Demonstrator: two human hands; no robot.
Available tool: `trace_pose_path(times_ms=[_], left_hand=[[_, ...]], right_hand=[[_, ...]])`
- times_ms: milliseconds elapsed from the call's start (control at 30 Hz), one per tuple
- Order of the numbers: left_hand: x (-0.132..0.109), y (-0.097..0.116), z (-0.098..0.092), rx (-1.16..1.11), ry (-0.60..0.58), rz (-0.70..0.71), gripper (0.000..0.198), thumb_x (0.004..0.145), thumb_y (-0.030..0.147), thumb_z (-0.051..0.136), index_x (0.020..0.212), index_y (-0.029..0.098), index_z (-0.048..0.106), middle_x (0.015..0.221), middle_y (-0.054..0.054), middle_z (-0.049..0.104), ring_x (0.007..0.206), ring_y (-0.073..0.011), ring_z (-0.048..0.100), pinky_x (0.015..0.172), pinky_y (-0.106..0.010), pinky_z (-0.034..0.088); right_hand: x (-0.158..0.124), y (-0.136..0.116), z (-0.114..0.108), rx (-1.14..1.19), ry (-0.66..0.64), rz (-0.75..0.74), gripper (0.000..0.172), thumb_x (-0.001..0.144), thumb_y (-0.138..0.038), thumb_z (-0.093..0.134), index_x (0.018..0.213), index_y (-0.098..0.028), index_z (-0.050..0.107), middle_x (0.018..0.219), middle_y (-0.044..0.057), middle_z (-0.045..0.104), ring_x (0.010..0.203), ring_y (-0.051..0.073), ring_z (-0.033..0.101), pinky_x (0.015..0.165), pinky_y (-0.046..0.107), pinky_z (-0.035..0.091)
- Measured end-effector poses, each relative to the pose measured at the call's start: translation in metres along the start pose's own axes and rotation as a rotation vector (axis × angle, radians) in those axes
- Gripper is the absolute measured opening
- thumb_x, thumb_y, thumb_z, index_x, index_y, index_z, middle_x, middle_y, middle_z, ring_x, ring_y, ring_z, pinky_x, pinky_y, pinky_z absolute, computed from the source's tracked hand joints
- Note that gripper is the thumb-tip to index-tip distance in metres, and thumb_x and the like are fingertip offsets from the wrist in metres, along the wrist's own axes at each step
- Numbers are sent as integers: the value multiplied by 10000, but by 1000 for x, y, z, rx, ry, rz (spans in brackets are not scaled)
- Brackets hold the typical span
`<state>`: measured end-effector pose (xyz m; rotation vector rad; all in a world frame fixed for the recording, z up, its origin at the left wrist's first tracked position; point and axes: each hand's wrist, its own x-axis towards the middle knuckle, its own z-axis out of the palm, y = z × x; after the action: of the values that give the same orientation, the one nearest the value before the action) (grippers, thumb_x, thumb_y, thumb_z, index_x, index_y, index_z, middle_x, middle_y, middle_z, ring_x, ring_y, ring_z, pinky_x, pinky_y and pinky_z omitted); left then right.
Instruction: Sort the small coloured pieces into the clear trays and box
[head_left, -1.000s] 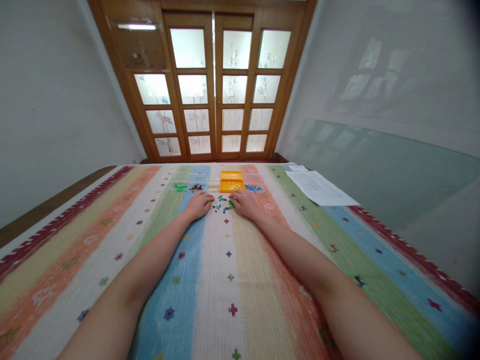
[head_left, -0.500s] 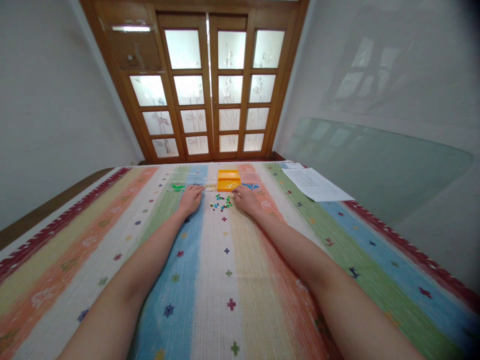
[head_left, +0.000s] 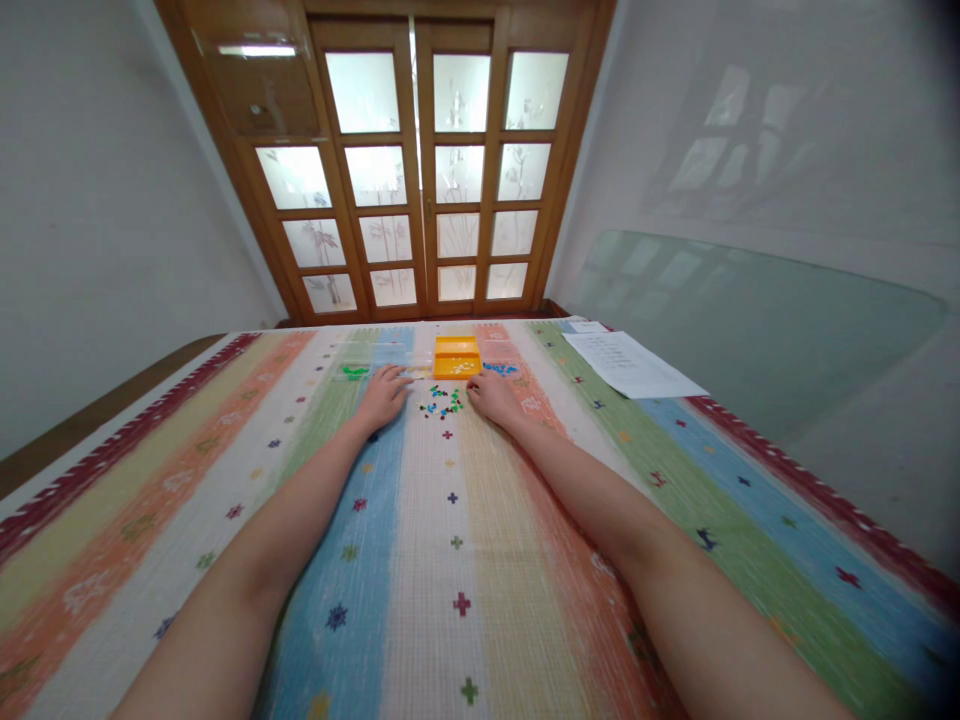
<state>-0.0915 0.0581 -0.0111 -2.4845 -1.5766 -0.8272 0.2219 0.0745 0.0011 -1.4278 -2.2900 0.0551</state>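
Small mixed-colour pieces (head_left: 441,404), green, blue, dark and pale, lie loose on the cloth between my hands. My left hand (head_left: 382,398) rests to their left, its fingers stretched and somewhat apart beside a clear container. My right hand (head_left: 491,394) is on their right, fingers curled together near the front corner of an orange open box (head_left: 457,346). Anything between those fingertips is too small to make out. White pieces (head_left: 463,367) sit in the box's front compartment. Green pieces (head_left: 355,371) are grouped at the left, blue pieces (head_left: 501,369) at the right.
A striped, patterned tablecloth (head_left: 450,560) covers the table. Printed paper sheets (head_left: 634,366) lie at the far right. A glass panel (head_left: 742,320) leans along the right wall, and wooden doors with glass panes (head_left: 424,180) stand behind the table.
The fingers of my left hand have spread a little. My right hand stays by the orange box with its fingers curled. The view has tilted slightly.
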Motion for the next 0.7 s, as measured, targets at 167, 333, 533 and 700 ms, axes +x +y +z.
trace_pose_path(times_ms=[167, 333, 533, 700], left_hand=[[0, 21, -1, -52, -62, 139, 296, 1006, 274, 558, 1170, 250, 803, 1373, -59, 705, 1356, -268, 548, 1241, -494, 387], [0, 28, -5, -107, -88, 180, 267, 974, 244, 586, 1109, 239, 816, 1249, -72, 751, 1252, -263, 610, 1183, -500, 429], [0, 36, -10, -159, -120, 211, 208, 946, 242, 618, 1006, 254, 816, 1197, -58, 756, 1204, -252, 625, 1147, -461, 449], [0, 40, -10, -159, -146, 224, 163, 931, 232, 635, 948, 250, 796, 1162, -49, 758, 1174, -246, 633, 1123, -442, 461]], right_hand=[[-1, -1, -4, 35, -5, -101, 203, 998, -201, 582, 1030, -185, 782, 1085, 101, 746, 1053, 219, 637, 943, 294, 437], [-2, -6, -5, 103, 37, -58, 154, 974, -190, 599, 969, -185, 753, 996, 91, 757, 925, 213, 649, 832, 284, 446], [0, -4, -1, 181, 78, 0, 141, 929, -137, 602, 975, -186, 726, 959, 72, 755, 866, 198, 638, 784, 270, 440], [4, 3, 5, 218, 120, -20, 166, 906, -103, 582, 953, -181, 720, 974, 72, 750, 889, 200, 636, 802, 276, 445]])
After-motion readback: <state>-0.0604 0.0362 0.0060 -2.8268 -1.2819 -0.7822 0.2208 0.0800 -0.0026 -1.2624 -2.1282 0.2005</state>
